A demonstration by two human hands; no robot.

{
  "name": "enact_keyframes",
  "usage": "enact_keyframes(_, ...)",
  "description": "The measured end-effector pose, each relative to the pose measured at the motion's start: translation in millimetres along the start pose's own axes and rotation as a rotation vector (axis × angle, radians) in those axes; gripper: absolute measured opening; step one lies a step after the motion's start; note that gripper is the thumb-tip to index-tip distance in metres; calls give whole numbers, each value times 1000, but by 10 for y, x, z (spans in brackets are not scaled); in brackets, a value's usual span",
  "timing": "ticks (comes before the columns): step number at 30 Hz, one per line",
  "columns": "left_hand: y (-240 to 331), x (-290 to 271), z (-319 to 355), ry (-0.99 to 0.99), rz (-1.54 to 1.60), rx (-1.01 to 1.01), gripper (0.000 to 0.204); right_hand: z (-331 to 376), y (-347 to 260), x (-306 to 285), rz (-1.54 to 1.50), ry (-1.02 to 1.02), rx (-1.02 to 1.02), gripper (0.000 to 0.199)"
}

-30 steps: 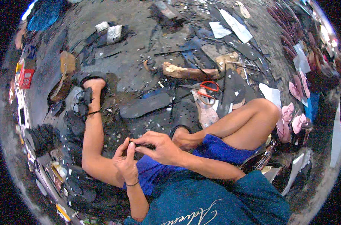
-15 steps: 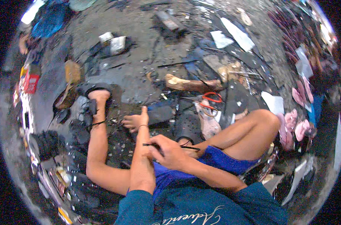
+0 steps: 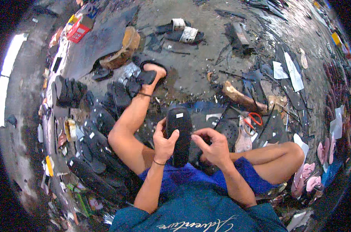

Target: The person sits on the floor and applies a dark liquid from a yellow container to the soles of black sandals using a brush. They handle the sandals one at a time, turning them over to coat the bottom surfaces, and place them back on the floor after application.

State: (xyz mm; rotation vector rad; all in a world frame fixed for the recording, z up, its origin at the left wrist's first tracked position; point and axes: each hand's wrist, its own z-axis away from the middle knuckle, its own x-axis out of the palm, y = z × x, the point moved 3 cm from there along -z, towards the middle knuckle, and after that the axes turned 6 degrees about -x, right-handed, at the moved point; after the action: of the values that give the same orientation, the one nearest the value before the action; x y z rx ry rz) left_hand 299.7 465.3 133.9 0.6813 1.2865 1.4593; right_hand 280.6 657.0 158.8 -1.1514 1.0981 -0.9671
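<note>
My left hand [image 3: 165,142] grips a long black shoe sole [image 3: 181,133] with rounded ends and a small white label near its far end. The sole stands out lengthwise over my lap, thumb on its upper face. Just to the right, my right hand [image 3: 214,145] is closed, thumb and forefinger pinched near the sole's edge and apart from it. From that hand a thin black rod [image 3: 222,116] sticks out away from me; its other end is hidden by the fingers. Beyond the hand lie a dark clog [image 3: 228,133] and red-handled scissors [image 3: 253,119].
A wooden club-like piece [image 3: 241,96] lies ahead on the littered ground. White-strapped sandals [image 3: 189,34] and a dark block [image 3: 239,36] are farther off. Stacked black soles [image 3: 69,92] stand at left, pink footwear pieces [image 3: 305,176] at right. My bent legs frame the work spot.
My left hand has picked the black sole up from the ground and brought it over my lap. My right hand has moved from my left forearm to beside the sole. The view has turned left.
</note>
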Motion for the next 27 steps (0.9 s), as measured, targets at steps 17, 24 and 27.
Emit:
enact_keyframes(17, 481, -218, 1028, -144, -143, 196, 37, 360, -612, -16, 364, -173, -170, 15)
enact_keyframes(24, 335, -285, 1045, -98, -89, 118, 35, 550, -493, 185, 214, -143, -228, 16)
enact_keyframes(27, 342, -279, 1032, -114, -66, 117, 34, 521, -490, 189, 224, -110, -205, 16)
